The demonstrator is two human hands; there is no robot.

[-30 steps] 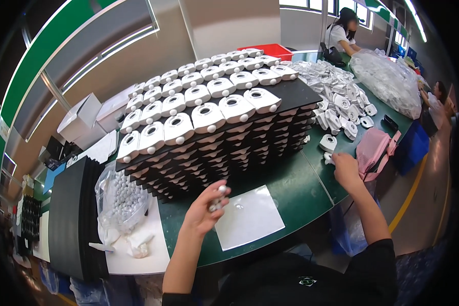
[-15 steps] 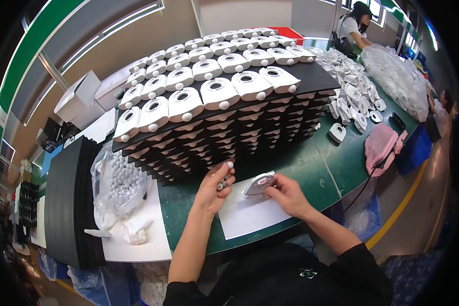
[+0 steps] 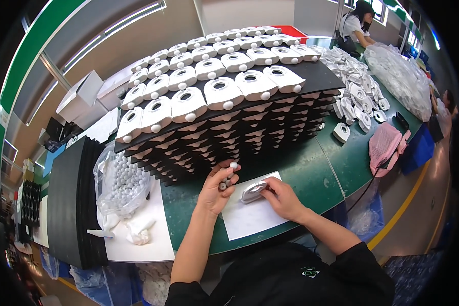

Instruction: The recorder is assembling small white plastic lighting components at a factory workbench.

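Note:
Between the thumb and fingers of my left hand [image 3: 215, 191] is a small white ball [image 3: 233, 165]; a few more small balls [image 3: 223, 185], greyish in the shade, sit in the curled fingers. My right hand [image 3: 285, 200] pinches a white plastic housing [image 3: 253, 192] by its right end, tilted above a white paper sheet [image 3: 250, 219]. A gap separates the two hands. Just beyond them rises a stack of black boards [image 3: 250, 127]. Its top layer carries rows of white housings [image 3: 187, 103] with round holes, each with a white ball at its near end.
At left, a clear bag of white balls [image 3: 122, 183] lies beside upright black boards [image 3: 66, 204]. Loose housings [image 3: 359, 99] are heaped at right, near a pink mesh bag [image 3: 386, 145]. A large plastic bag [image 3: 400, 81] lies by a person [image 3: 357, 30] at the far right.
My right hand has turned and lowered the housing slightly, moving a little left. The left hand keeps its balls, almost unmoved. The whole view has shifted slightly.

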